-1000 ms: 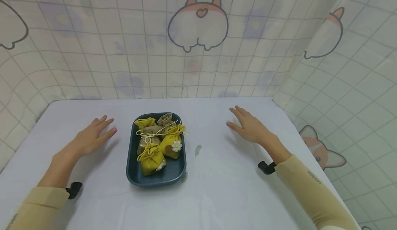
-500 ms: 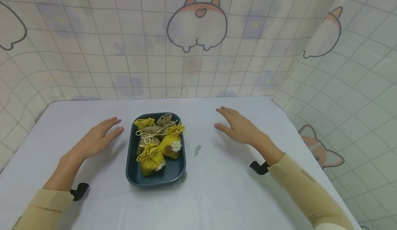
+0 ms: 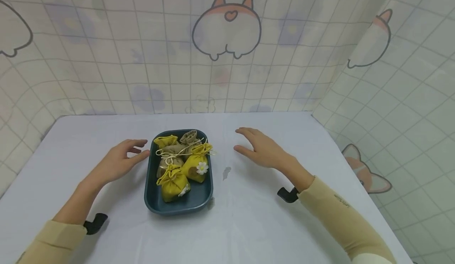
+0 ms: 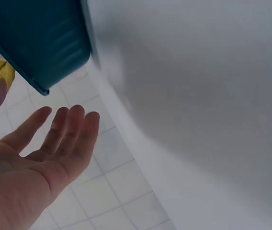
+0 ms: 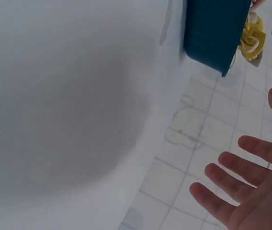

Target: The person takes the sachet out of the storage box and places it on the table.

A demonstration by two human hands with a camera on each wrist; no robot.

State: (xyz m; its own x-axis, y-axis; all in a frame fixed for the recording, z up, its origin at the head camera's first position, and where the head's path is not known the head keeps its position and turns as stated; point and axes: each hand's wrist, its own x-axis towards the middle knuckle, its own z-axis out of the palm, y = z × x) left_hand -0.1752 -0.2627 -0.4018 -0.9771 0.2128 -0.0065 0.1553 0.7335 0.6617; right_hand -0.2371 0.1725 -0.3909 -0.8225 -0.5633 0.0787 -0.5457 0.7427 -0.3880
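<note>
A dark teal rectangular tray (image 3: 199,204) with rounded corners stands on the white table, left of centre. Inside lie several small drawstring pouches: a yellow pouch (image 3: 174,189) at the front, a yellow pouch with a white daisy (image 3: 194,169) at the right, and brown ones such as this brown pouch (image 3: 170,163) behind. My left hand (image 3: 122,160) is at the tray's left rim, thumb and fingers relaxed and spread, holding nothing. On the other side, my right hand (image 3: 263,149) hovers over the table with loosely bent fingers, a short way from the tray's right rim, and holds nothing.
The white table (image 3: 241,216) has a small grey mark (image 3: 226,172) just right of the tray. Behind it hangs a gridded curtain (image 3: 231,82) with cartoon corgi prints, which also runs along both sides. Black wrist mounts (image 3: 288,195) sit below both wrists.
Both hands have moved inward toward the tray, the left one rightward up to its rim, the right one leftward. The tray and its pouches have stayed in place.
</note>
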